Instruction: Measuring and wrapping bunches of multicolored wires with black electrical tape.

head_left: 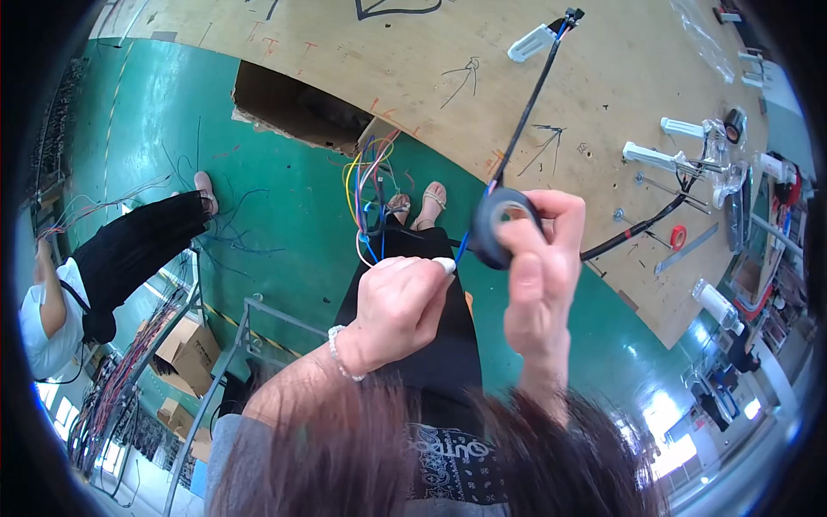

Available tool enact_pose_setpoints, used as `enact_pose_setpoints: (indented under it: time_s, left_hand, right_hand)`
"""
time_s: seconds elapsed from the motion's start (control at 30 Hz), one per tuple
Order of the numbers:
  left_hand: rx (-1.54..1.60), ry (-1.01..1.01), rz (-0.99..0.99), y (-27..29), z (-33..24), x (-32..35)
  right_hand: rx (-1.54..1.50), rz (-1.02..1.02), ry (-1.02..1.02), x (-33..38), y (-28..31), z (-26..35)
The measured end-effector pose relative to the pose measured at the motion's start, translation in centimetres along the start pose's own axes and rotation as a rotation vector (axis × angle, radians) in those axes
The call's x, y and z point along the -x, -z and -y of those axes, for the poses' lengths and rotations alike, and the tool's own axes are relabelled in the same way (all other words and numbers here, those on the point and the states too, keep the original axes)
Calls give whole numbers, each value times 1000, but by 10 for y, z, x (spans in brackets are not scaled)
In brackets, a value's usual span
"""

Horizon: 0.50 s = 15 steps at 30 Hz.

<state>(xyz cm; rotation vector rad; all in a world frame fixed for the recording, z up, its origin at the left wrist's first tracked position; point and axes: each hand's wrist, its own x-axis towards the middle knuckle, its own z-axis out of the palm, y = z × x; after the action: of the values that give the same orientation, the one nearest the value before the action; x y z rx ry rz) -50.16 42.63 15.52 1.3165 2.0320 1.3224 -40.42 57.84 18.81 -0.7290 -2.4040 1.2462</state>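
My left hand (398,302) is closed on a bundle of thin wires, among them a blue one. Loose coloured wires (370,194) in yellow, red, white and blue fan out beyond that fist. In my right hand (547,267) is a roll of black electrical tape (500,226), with fingers through and around its ring; it is smeared by motion. Blue wire bridges the short gap between the two hands. From beside the roll, a black-wrapped cable (527,112) runs up across the board to a dark connector (573,15) at a white holder (531,41).
A wooden board (482,77) with drawn marks spans the far side. White holders (655,157), a red tape roll (679,236) and a metal ruler (687,248) are at right. Below the board sits a cardboard box (297,103). Another person (129,250) stands left, near a metal rack (245,323).
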Motion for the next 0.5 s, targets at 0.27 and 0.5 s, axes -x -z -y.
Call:
enact_pose_setpoints:
  time_s: [0.27,0.5]
  left_hand:
    - [317,332,54,2,-8,5]
    - [302,396,78,-2,-4,9]
  right_hand:
    - [-900,-22,-569,-35,-43,-26]
    - [-1120,-151,-598,11,-63,-33]
